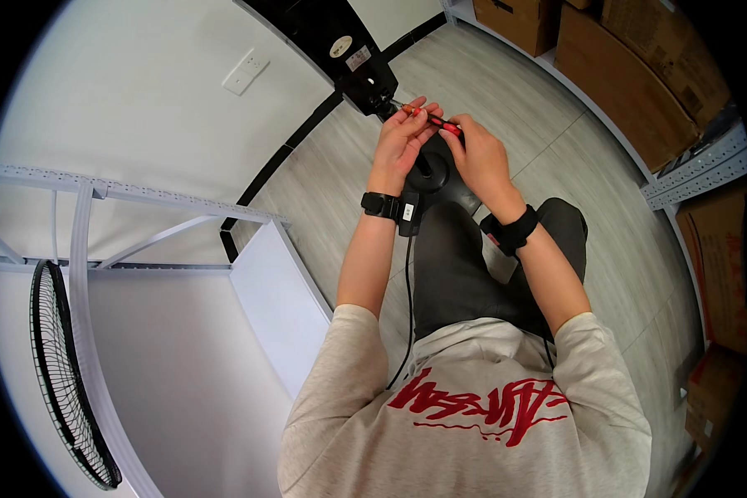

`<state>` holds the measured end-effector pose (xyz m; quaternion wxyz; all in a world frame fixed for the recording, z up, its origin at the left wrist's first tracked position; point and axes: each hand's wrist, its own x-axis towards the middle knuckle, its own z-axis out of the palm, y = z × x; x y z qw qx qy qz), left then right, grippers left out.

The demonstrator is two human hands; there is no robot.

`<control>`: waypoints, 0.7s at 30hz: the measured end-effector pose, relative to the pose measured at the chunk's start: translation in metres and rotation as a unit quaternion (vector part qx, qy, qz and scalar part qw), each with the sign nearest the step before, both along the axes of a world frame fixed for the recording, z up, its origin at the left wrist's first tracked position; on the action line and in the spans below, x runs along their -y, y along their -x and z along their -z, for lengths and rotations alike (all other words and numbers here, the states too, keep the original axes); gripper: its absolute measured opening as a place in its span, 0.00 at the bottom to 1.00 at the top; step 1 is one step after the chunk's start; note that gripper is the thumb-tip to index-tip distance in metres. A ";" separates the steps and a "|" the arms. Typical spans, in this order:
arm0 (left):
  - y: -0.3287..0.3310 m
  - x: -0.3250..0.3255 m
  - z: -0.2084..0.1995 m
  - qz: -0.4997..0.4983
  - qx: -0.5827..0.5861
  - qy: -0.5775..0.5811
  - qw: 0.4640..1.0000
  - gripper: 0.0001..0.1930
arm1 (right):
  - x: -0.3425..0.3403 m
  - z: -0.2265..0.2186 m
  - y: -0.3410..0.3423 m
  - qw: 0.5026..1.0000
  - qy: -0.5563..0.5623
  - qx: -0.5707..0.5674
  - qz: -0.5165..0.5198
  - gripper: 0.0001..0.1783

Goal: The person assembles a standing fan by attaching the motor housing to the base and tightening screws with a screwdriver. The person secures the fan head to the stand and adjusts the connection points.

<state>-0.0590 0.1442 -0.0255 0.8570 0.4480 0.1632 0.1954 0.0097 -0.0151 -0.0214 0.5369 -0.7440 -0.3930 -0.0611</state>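
Note:
A screwdriver with a red and black handle is gripped at its rear by my right hand. Its orange front end lies in the closed fingers of my left hand, and the tip points at the lower end of a long black housing. That housing leans in from the top and carries an oval sticker and a label. Below it a black pole runs down to a dark round base on the floor, partly hidden by my hands. Whatever the tip touches is too small to make out.
A round black wire fan grille stands on a white metal shelf unit at left. Cardboard boxes fill racks along the right. The white wall has a socket plate. A black cable hangs beside my leg.

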 end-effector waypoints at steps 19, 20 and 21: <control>0.024 -0.012 -0.027 -0.109 -0.277 -0.179 0.938 0.30 | -0.018 0.004 -0.003 0.974 0.123 0.188 0.022 0.12; 0.027 -0.018 -0.028 -0.189 -0.293 -0.270 0.897 0.33 | -0.020 0.004 -0.005 0.972 0.124 0.199 0.021 0.12; 0.031 -0.026 -0.029 -0.268 -0.304 -0.357 0.842 0.36 | -0.022 0.003 -0.004 0.969 0.122 0.212 0.019 0.12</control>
